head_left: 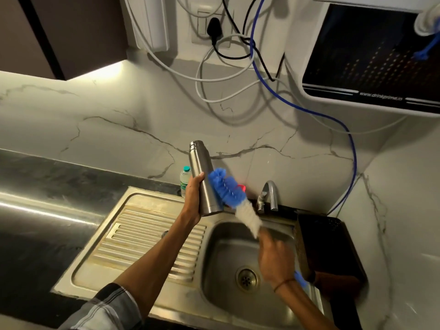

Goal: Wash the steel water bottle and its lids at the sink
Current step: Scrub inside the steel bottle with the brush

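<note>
left hand (194, 198) grips the steel water bottle (202, 179) around its lower half, fingers curled round the body, thumb tip showing on the near side. bottle held upright with a slight tilt, mouth end up, above the back edge of the sink (228, 236) where the draining board (142, 244) meets the basin. no lid on the mouth as far as can be told.

right hand (276, 256) is blurred; it is closed round the handle of a bottle brush (232, 198), whose blue handle end (300, 279) pokes out past the wrist. exact finger placement cannot be made out. the brush runs up and to the left from the hand — white bristles nearer the hand, blue bristles at the tip. the blue part lies against the right side of the bottle's outer wall, touching it.

basin sits under the right hand, round drain (247, 277) in its floor. tap (269, 195) stands at the back rim, spout curved toward the basin; no water stream visible. something red (241, 187) shows just behind the brush, too hidden to identify.

small plastic bottle with a teal cap (184, 179) stands on the counter behind the draining board, just left of the steel bottle. dark tray or rack (333, 246) rests at the sink's right edge.

on the wall above — socket with a black plug (214, 29), white and black cables, a blue tube (309, 110), and a water purifier (371, 55) at upper right.
</note>
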